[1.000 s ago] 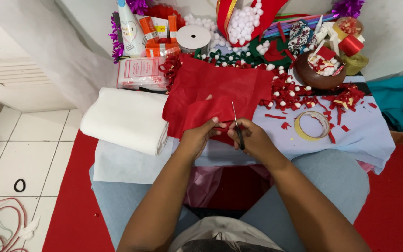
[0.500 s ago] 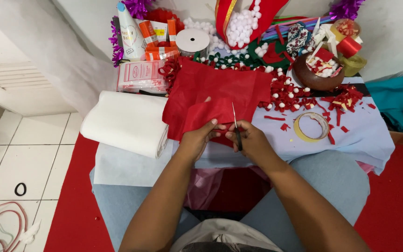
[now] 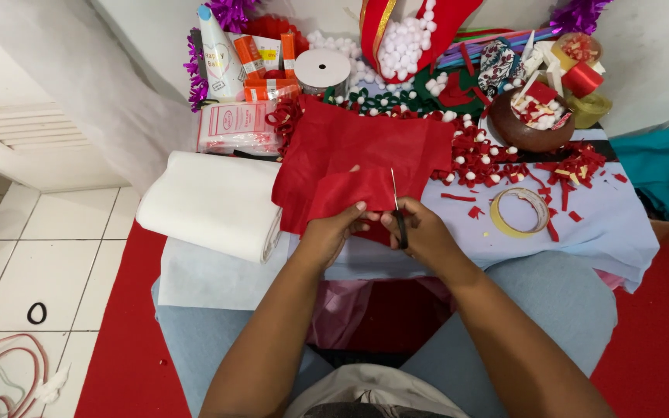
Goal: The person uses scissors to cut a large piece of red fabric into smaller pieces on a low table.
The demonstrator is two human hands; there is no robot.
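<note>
A sheet of red felt (image 3: 354,151) lies folded over the low table in front of me. My left hand (image 3: 331,232) pinches its near edge. My right hand (image 3: 421,234) grips a pair of scissors (image 3: 396,203) whose blades point away from me into the felt, right beside my left fingers. Both hands sit close together at the table's near edge, above my lap.
A white felt roll (image 3: 210,203) lies left of the hands. A tape ring (image 3: 519,210) and red scraps (image 3: 574,166) lie right. Behind stand a brown bowl (image 3: 526,128), a white ribbon spool (image 3: 322,70), glue bottles (image 3: 253,58), pompoms and tinsel. Teal cloth (image 3: 663,170) sits far right.
The hands and scissors have stayed nearly in place on the red felt; only a slight shift of the fingers shows.
</note>
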